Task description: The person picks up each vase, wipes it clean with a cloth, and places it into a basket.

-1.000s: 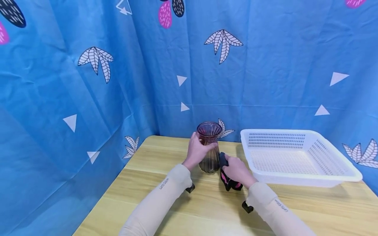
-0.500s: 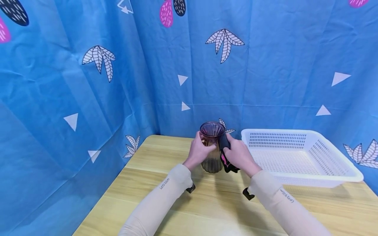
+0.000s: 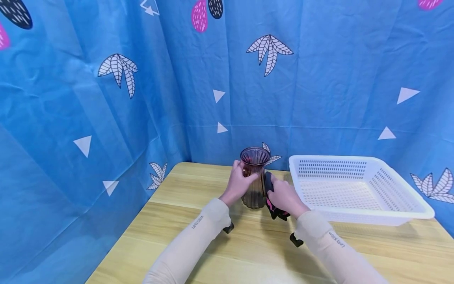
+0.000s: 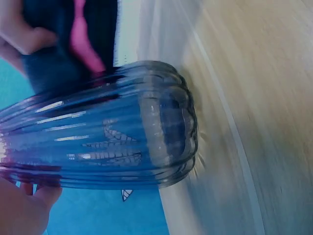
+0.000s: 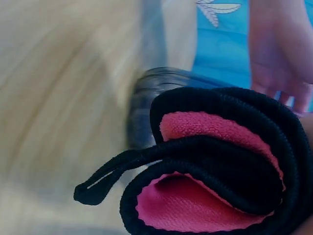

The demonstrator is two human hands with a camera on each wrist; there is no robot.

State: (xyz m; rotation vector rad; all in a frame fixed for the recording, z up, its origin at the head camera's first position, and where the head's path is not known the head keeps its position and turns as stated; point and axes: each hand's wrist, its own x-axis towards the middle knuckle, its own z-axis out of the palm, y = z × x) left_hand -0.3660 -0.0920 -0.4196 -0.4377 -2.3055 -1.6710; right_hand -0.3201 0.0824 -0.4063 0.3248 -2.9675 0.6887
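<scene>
A ribbed, tinted glass vase (image 3: 253,177) stands upright on the wooden table (image 3: 198,236), near its far edge. My left hand (image 3: 238,182) grips the vase around its left side, just under the flared rim. My right hand (image 3: 283,195) holds a folded black and pink cloth (image 3: 272,205) and presses it against the vase's right side. The left wrist view shows the vase (image 4: 98,147) close up with the cloth (image 4: 73,49) behind the glass. The right wrist view is filled by the folded cloth (image 5: 215,176), with the vase's base (image 5: 151,107) beyond it.
A white perforated plastic basket (image 3: 358,189) sits on the table right of the vase, a short way from my right hand. Blue patterned fabric (image 3: 106,98) hangs behind and to the left. Bare tabletop lies in front of my arms.
My right hand has slid the cloth down the vase's right side from near the rim, after rising there from low beside the base. My left hand keeps its grip.
</scene>
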